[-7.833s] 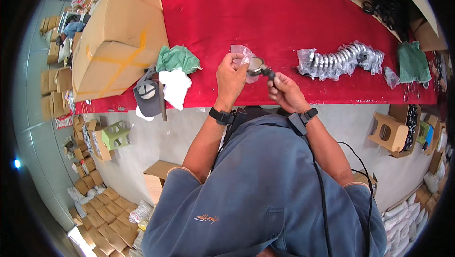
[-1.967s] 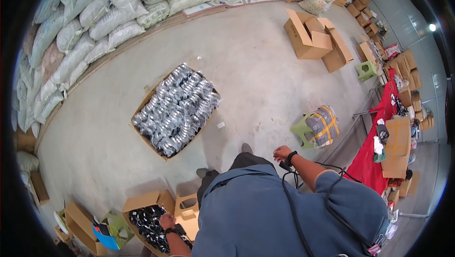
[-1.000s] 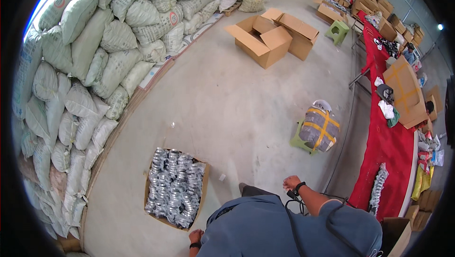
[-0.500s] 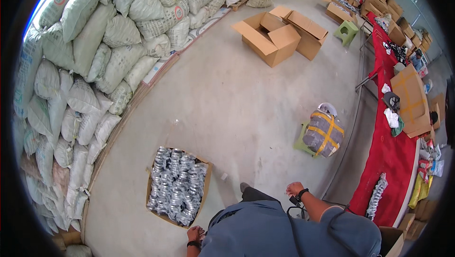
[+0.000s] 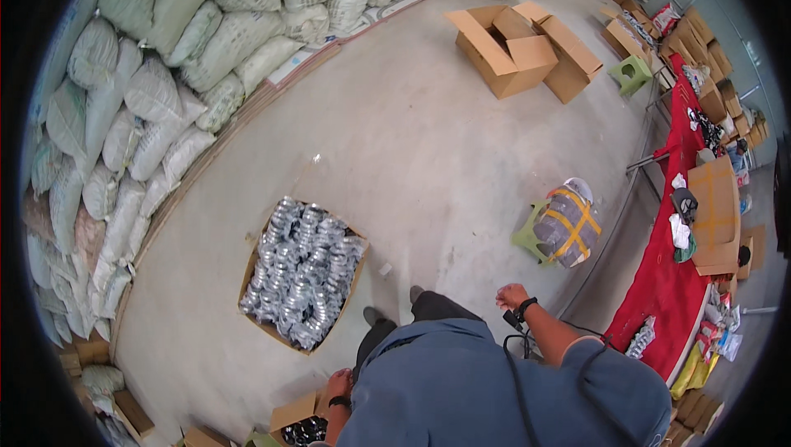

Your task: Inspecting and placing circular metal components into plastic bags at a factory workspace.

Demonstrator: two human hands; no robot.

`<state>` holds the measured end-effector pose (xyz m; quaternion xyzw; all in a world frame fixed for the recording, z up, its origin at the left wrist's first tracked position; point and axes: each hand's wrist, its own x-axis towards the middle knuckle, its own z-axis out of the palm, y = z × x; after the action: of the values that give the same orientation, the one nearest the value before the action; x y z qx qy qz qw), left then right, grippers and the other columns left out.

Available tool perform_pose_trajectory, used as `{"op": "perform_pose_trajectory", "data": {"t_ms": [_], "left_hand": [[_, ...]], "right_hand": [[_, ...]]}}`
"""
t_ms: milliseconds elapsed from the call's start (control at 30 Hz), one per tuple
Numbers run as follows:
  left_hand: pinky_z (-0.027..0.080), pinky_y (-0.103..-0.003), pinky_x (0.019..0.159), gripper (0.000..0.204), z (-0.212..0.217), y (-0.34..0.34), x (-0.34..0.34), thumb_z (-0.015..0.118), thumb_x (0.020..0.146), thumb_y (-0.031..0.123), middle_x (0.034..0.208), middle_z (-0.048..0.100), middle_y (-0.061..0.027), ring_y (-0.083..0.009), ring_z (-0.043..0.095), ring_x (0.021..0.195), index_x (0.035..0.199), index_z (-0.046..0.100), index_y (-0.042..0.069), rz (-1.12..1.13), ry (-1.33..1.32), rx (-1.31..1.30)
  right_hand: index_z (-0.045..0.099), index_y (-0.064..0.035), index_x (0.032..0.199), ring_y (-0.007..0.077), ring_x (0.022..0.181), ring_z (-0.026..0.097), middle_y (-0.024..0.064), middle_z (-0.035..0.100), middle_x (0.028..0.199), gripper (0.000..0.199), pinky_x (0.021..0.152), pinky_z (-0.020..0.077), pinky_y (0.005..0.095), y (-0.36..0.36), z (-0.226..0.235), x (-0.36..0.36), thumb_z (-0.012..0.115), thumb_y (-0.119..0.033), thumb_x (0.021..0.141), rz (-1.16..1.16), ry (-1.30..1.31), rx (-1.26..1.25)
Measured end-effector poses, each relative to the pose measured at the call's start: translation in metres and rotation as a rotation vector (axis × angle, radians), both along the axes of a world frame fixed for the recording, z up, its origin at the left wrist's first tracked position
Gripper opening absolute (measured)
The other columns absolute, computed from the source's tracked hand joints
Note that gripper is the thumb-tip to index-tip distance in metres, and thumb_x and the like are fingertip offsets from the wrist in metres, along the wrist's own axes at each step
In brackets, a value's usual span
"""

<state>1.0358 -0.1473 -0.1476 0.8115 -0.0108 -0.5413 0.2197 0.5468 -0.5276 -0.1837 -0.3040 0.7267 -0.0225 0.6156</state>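
My left hand (image 5: 339, 383) hangs beside my body with a dark band on the wrist. Its fingers are mostly hidden from above, so their state is unclear. My right hand (image 5: 512, 295) is held out over the floor, fingers loosely bent and nothing visible in them; a dark band with a cable is on that wrist. In front of me to the left, a carton (image 5: 331, 337) on the floor is filled with rows of shiny parts in clear plastic wrap (image 5: 301, 274). Neither hand touches it. Below my left hand is another open carton (image 5: 292, 412) with black parts inside.
Stacked white sacks (image 5: 156, 109) line the left wall. Empty cartons (image 5: 515, 51) stand ahead. To the right, a taped grey bundle (image 5: 568, 224) rests on a green stool (image 5: 530, 237), near a red-covered table (image 5: 651, 315) bearing a caps-and-cloth clutter. A second green stool (image 5: 631, 74) stands farther off.
My view has turned and shifted, bringing the open carton with black parts into sight at the lower edge. Both feet now show. My hands still hang apart from the carton of wrapped parts.
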Motion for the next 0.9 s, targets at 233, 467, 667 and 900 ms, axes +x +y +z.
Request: {"op": "perform_pose_trajectory", "data": {"t_ms": [233, 467, 667, 900], "left_hand": [[0.055, -0.039, 0.091, 0.038, -0.1, 0.105, 0.009, 0.065, 0.096, 0.028, 0.111, 0.077, -0.0165, -0.0283, 0.073, 0.098, 0.115, 0.075, -0.004, 0.026, -0.146, -0.086], [0.053, -0.034, 0.057, 0.017, -0.037, 0.083, 0.053, 0.059, 0.1, 0.015, 0.083, 0.068, -0.008, -0.0196, 0.064, 0.066, 0.101, 0.068, 0.002, 0.304, 0.044, -0.119], [0.042, -0.03, 0.044, 0.015, -0.091, 0.146, 0.084, 0.051, 0.097, 0.004, 0.071, 0.051, -0.0036, -0.0159, 0.051, 0.054, 0.083, 0.054, 0.005, 0.127, 0.003, -0.484], [0.041, -0.035, 0.042, 0.02, -0.104, 0.126, 0.098, 0.051, 0.091, -0.002, 0.066, 0.05, -0.0065, -0.0207, 0.052, 0.052, 0.074, 0.049, 0.007, 0.099, 0.164, -0.318]], "right_hand": [[0.065, -0.0003, 0.109, 0.0201, 0.071, 0.072, 0.0109, 0.072, 0.092, 0.017, 0.055, 0.0582, 0.0338, 0.001, 0.044, 0.079, 0.064, -0.011, 0.096, 0.108, -0.006, 0.014], [0.065, 0.0021, 0.11, 0.0204, 0.071, 0.071, 0.0119, 0.071, 0.092, 0.02, 0.058, 0.0594, 0.0338, 0.031, 0.034, 0.122, 0.066, -0.012, 0.096, 0.151, 0.024, -0.019], [0.069, 0.0015, 0.105, 0.0189, 0.07, 0.074, 0.0095, 0.073, 0.088, 0.019, 0.055, 0.06, 0.0321, 0.044, 0.041, 0.168, 0.063, -0.011, 0.092, 0.262, 0.004, -0.052], [0.071, 0.0023, 0.104, 0.0195, 0.072, 0.075, 0.0105, 0.074, 0.091, 0.021, 0.058, 0.0617, 0.0322, 0.044, 0.035, 0.131, 0.064, -0.014, 0.093, 0.227, 0.064, -0.044]]}}
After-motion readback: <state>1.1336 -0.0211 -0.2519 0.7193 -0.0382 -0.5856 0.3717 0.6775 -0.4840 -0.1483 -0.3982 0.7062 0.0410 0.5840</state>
